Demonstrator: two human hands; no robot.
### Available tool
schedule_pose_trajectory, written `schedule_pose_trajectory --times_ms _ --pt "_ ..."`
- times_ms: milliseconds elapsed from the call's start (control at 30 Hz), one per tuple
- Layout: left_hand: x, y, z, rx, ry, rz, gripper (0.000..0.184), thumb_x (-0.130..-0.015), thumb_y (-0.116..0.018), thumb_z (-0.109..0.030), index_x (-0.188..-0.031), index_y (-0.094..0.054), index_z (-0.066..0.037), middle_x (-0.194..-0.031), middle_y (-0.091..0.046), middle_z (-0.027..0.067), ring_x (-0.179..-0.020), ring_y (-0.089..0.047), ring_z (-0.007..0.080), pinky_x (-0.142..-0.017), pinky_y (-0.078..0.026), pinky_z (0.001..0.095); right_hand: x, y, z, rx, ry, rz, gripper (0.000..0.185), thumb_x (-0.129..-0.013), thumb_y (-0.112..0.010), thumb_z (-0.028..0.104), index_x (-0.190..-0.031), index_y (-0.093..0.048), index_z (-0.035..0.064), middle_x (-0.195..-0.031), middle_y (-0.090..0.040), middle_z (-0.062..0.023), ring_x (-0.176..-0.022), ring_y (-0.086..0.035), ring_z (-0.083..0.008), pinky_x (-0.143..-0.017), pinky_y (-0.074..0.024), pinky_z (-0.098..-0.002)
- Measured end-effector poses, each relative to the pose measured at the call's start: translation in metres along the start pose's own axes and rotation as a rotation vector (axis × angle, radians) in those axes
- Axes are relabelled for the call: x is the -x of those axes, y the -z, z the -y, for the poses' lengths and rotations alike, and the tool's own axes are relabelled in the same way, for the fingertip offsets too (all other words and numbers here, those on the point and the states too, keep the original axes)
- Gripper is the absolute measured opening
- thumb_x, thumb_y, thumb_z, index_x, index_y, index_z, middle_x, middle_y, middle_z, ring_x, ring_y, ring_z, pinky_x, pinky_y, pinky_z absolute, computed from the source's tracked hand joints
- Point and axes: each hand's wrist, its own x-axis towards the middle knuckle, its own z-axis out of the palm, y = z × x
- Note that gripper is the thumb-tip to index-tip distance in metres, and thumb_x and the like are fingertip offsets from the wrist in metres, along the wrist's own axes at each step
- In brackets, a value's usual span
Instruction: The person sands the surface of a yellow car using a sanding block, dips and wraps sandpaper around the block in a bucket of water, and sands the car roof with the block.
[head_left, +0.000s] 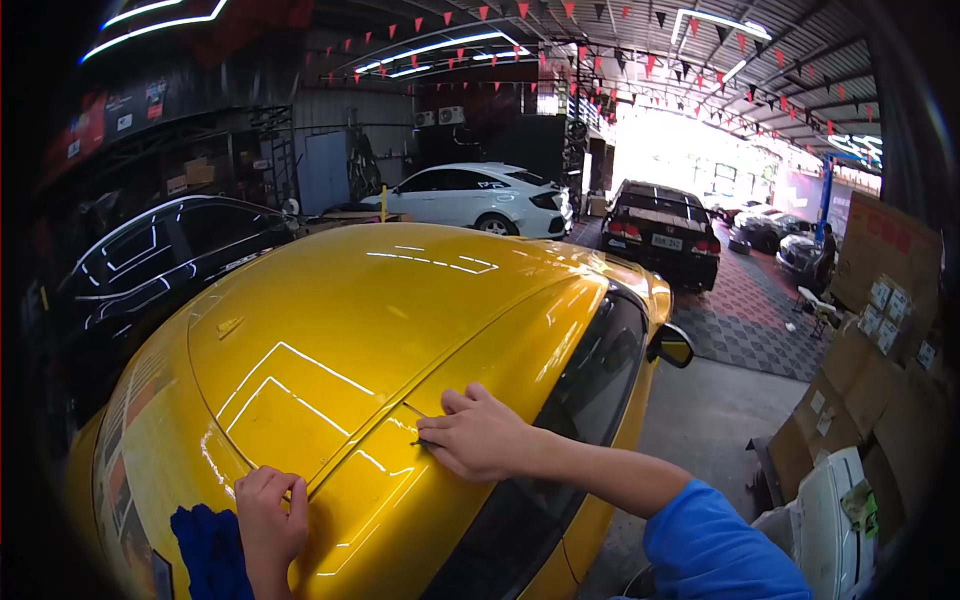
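A glossy yellow car roof fills the middle of the head view, with a long groove running along its side. My right hand is closed near the groove, above the side window. A thin dark piece shows at its fingertips; its kind cannot be made out. My left hand is at the rear end of the groove, its fingers curled and pressed together. What they hold, if anything, is hidden. A fuzzy dark blue cloth lies beside my left wrist.
The car's side mirror sticks out ahead on the right. A black car stands on the left, a white car and another black car farther ahead. Cardboard boxes lean at the right.
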Motion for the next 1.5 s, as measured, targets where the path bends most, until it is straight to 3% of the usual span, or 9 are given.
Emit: schedule_pose_trajectory --times_ms 100,200,400,500,600,800,900,1200,1500 --pt "-0.001 0.001 -0.003 0.013 0.002 0.005 0.009 -0.086 -0.072 -0.012 -0.082 -0.071 -0.004 -0.081 -0.064 0.0108 -0.082 -0.062 0.0313 -0.082 -0.043 0.0438 0.015 -0.007 -0.005 -0.054 0.026 -0.281 0.033 -0.098 -0.059 0.028 -0.125 -0.069 0.0118 -0.133 -0.068 0.002 -0.106 -0.056 -0.0256 -0.091 -0.0412 -0.0409" --pt "0.0 -0.001 -0.002 0.016 -0.008 0.032 0.008 -0.086 -0.072 -0.012 -0.082 -0.071 -0.005 -0.082 -0.065 0.0107 -0.083 -0.063 0.0311 -0.083 -0.043 0.0434 0.016 -0.013 -0.006 -0.208 -0.013 -0.323 0.039 -0.098 -0.061 0.026 -0.134 -0.067 0.0125 -0.142 -0.064 0.0031 -0.108 -0.055 -0.0281 -0.097 -0.0412 -0.0414" --pt "0.0 0.0 0.0 0.002 0.01 0.02 0.008 -0.086 -0.073 -0.012 -0.082 -0.072 -0.005 -0.083 -0.065 0.0106 -0.083 -0.063 0.0309 -0.084 -0.043 0.0432 0.017 -0.013 0.001 -0.3 0.01 -0.495 0.039 -0.101 -0.06 0.024 -0.138 -0.065 0.0124 -0.139 -0.062 -0.0122 -0.11 -0.054 -0.0338 -0.1 -0.0413 -0.0448" --pt "0.0 0.001 -0.001 -0.002 0.001 0.016 0.008 -0.086 -0.073 -0.012 -0.082 -0.072 -0.005 -0.083 -0.065 0.0103 -0.083 -0.063 0.0307 -0.084 -0.043 0.0432 0.021 -0.006 -0.003 -0.382 -0.042 -0.405 0.039 -0.104 -0.056 0.027 -0.139 -0.063 0.011 -0.132 -0.062 -0.0174 -0.113 -0.055 -0.0359 -0.102 -0.0425 -0.0476" --pt "-0.001 0.002 -0.003 -0.009 0.005 0.032 0.008 -0.086 -0.073 -0.012 -0.082 -0.073 -0.005 -0.082 -0.065 0.0099 -0.083 -0.063 0.0306 -0.084 -0.043 0.0432 0.026 -0.002 -0.01 -0.445 -0.072 -0.364 0.041 -0.105 -0.055 0.027 -0.141 -0.062 0.0094 -0.126 -0.061 -0.0175 -0.113 -0.055 -0.0358 -0.103 -0.0426 -0.0451" --pt "-0.001 0.002 -0.003 -0.024 -0.003 0.027 0.007 -0.086 -0.073 -0.012 -0.082 -0.073 -0.006 -0.083 -0.065 0.0096 -0.083 -0.063 0.0303 -0.083 -0.043 0.043 0.033 0.003 -0.014 -0.657 -0.126 -0.285 0.046 -0.106 -0.054 0.03 -0.147 -0.056 0.0086 -0.126 -0.058 -0.0191 -0.111 -0.06 -0.0355 -0.099 -0.0476 -0.0427" --pt "-0.001 0.002 -0.003 -0.023 0.0 0.026 0.007 -0.086 -0.073 -0.012 -0.082 -0.073 -0.006 -0.083 -0.065 0.0096 -0.083 -0.063 0.0304 -0.083 -0.043 0.0429 0.036 0.012 -0.012 -0.64 -0.137 -0.169 0.051 -0.105 -0.055 0.033 -0.149 -0.053 0.0087 -0.129 -0.057 -0.0196 -0.112 -0.061 -0.0373 -0.098 -0.0499 -0.0436" --pt "-0.002 0.002 -0.003 -0.029 -0.007 0.039 0.008 -0.086 -0.073 -0.013 -0.082 -0.072 -0.005 -0.081 -0.064 0.0104 -0.083 -0.063 0.0313 -0.082 -0.043 0.0432 0.037 0.005 -0.012 -0.576 -0.124 -0.166 0.051 -0.104 -0.056 0.033 -0.148 -0.054 0.0076 -0.127 -0.059 -0.0209 -0.114 -0.062 -0.0391 -0.099 -0.0505 -0.044" --pt "-0.004 0.004 -0.001 -0.025 -0.015 0.058 0.008 -0.087 -0.072 -0.011 -0.083 -0.071 -0.004 -0.082 -0.066 0.01 -0.082 -0.064 0.0316 -0.079 -0.044 0.0425 0.043 -0.005 -0.015 -0.415 -0.135 -0.197 0.041 -0.103 -0.056 0.023 -0.137 -0.063 0.001 -0.12 -0.063 -0.0192 -0.11 -0.064 -0.0373 -0.095 -0.0513 -0.0432"
